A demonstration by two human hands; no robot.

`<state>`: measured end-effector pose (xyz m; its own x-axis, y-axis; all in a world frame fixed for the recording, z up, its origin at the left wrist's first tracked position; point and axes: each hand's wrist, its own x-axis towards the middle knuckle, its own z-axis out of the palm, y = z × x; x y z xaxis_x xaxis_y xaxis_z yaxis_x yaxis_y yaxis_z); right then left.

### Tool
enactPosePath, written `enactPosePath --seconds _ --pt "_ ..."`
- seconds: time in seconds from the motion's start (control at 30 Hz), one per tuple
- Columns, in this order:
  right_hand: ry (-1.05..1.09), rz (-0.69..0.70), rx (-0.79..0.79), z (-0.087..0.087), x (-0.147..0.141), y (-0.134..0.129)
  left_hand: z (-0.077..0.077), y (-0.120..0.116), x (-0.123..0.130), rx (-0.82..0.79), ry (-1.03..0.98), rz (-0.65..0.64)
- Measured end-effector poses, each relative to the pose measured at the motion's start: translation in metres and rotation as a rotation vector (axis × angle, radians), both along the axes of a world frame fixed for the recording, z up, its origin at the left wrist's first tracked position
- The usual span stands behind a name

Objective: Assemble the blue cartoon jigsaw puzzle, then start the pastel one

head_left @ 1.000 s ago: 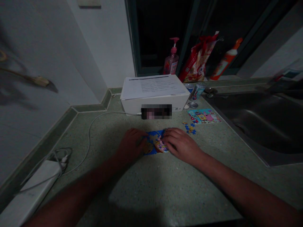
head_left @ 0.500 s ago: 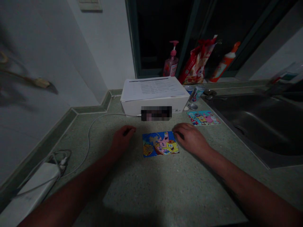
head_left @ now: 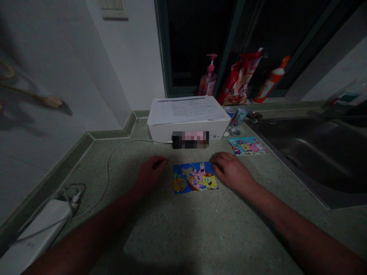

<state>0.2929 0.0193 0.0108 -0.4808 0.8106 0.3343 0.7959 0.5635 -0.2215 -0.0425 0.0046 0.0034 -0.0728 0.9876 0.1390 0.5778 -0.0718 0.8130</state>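
A blue picture puzzle (head_left: 195, 177) with pink and yellow cartoon figures lies flat on the speckled counter (head_left: 177, 229). A greyish, irregular gap shows in its upper left part. Just left of it is my left hand (head_left: 152, 172), fingers curled and tips pressed together; what they hold, if anything, is too small to tell. My right hand (head_left: 229, 168) rests at the picture's upper right corner, its fingers curled and closed, with their tips partly hidden. A second cartoon picture (head_left: 248, 146) lies beyond my right hand.
Behind stands a white box (head_left: 187, 118) with a printed sheet on top and a blurred dark device (head_left: 190, 140) before it. A cable runs left to a power strip (head_left: 43, 225). Right are a can (head_left: 239, 116) and a sink (head_left: 309, 152). Bottles and a red bag (head_left: 239, 80) line the sill.
My left hand has moved slightly right, closer to the blue picture. The whole view has shifted a little; my right hand stays by the picture's upper right corner.
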Motion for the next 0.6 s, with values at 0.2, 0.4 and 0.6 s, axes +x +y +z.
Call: enactPosePath --seconds 0.2,0.4,0.6 --pt "0.019 0.007 0.011 -0.0025 0.0008 0.0005 -0.0027 -0.0017 -0.0001 0.025 0.083 -0.037" --pt "-0.001 0.000 -0.002 -0.0001 0.0003 -0.0003 -0.0075 -0.0051 0.0036 0.049 0.107 -0.102" --pt "0.004 0.000 0.031 -0.0031 0.0003 -0.0007 -0.0088 -0.0093 0.0048 0.065 0.141 -0.193"
